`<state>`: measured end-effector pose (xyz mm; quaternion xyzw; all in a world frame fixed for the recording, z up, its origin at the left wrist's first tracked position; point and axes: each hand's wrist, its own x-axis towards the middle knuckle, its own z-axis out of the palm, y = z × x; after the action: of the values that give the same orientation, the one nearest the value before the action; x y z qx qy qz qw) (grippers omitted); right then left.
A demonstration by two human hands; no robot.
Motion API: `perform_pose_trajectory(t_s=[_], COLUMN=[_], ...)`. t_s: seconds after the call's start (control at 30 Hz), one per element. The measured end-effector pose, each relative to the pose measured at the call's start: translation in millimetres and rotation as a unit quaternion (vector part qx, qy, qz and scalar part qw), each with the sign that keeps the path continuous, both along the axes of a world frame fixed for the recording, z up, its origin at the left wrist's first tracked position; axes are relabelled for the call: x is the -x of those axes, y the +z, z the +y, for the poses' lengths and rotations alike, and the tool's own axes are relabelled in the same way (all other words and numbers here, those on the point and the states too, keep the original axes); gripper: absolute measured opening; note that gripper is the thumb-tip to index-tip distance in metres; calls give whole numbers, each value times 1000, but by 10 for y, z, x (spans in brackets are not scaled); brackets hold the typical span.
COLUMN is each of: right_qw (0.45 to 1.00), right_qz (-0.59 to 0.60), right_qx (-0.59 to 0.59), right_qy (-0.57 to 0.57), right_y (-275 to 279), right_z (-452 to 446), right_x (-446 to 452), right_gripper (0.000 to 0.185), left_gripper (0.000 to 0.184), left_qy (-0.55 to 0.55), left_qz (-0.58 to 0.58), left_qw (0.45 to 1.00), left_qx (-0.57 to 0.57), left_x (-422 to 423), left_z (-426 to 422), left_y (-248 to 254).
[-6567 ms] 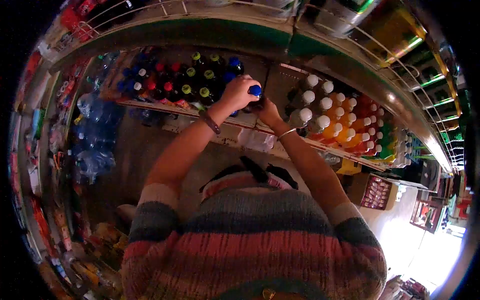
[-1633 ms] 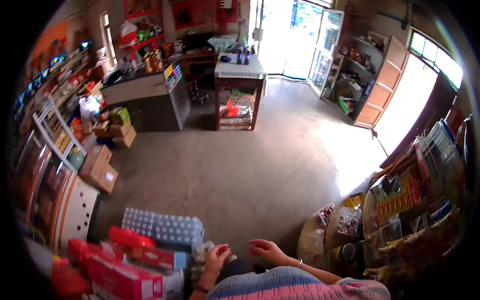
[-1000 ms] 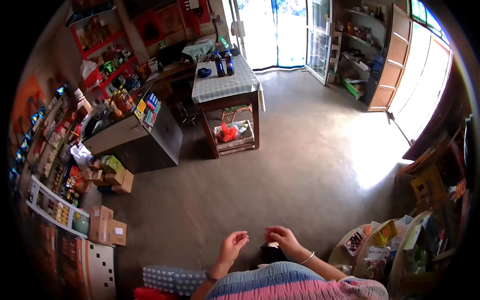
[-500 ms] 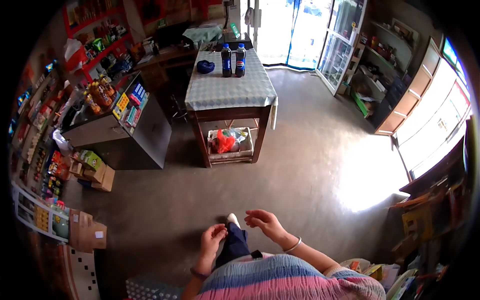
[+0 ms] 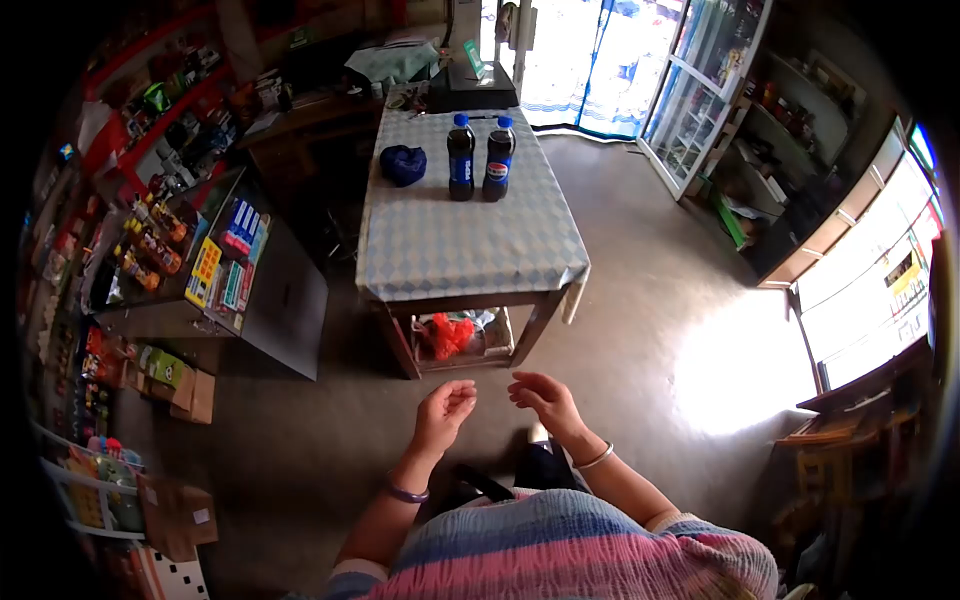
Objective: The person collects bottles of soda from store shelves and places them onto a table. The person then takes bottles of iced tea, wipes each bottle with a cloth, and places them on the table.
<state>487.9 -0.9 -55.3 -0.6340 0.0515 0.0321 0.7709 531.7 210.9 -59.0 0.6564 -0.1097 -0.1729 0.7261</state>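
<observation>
Both hands hang in the air in front of my body, short of the table (image 5: pixel 480 245) with its checked cloth. My left hand (image 5: pixel 443 415) has loosely bent fingers and holds nothing. Slightly to its right, my right hand (image 5: pixel 548 402) is also without any object, its fingers curved and apart from the thumb. On the tabletop stand two upright cola bottles with blue caps, a left bottle (image 5: pixel 461 165) and a right bottle (image 5: pixel 497 168). A dark blue bundle (image 5: pixel 404 165), perhaps cloth or a bag, lies left of them. Neither hand touches anything.
Under the table sits a crate (image 5: pixel 493 345) with a red plastic bag (image 5: pixel 446 335). To the left are a dark counter (image 5: pixel 285 310) with bottles and packets, and cardboard boxes (image 5: pixel 178 515). A glass door (image 5: pixel 690 110) stands open at the back.
I am closer to the table, which now looks larger and lower in view. Both hands have moved forward and a little to the right, still holding nothing.
</observation>
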Motion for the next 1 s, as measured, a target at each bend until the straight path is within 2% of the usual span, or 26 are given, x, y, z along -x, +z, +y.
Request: perform_pose_trajectory(t_s=[0.1, 0.27, 0.37, 0.53, 0.7, 0.73, 0.83, 1.0], right_qw=[999, 994, 973, 913, 918, 925, 930, 931], right_qz=[-33, -81, -169, -261, -264, -257, -256, -233], right_qx=[-1, 32, 111, 288, 284, 272, 256, 276], right_qy=[-19, -68, -111, -122, -80, -68, -67, -45], right_y=[-255, -337, -224, -80, -150, -145, -223, -131], right_z=[-313, -795, -1042, -1355, -1396, -1406, -1391, -1422], right_x=[-715, -2194, -3002, -4037, -4531, -4569, -4672, -4799], right_gripper=[29, 32, 43, 81, 83, 83, 80, 72], left_gripper=[26, 33, 39, 59, 66, 65, 64, 63], left_qy=[23, 74, 116, 144, 177, 185, 180, 208], left_qz=[-46, -66, -107, -148, -154, -192, -205, -244], left_qw=[998, 995, 987, 971, 963, 948, 942, 925], left_qx=[-18, -15, -36, -117, -130, -172, -197, -203], left_x=[-544, -1553, -2149, -3164, -3696, -3721, -3786, -3827], left_z=[-329, -901, -1306, -1864, -2160, -2200, -2290, -2398], left_y=[98, 128, 89, 20, -120, -110, -43, -68])
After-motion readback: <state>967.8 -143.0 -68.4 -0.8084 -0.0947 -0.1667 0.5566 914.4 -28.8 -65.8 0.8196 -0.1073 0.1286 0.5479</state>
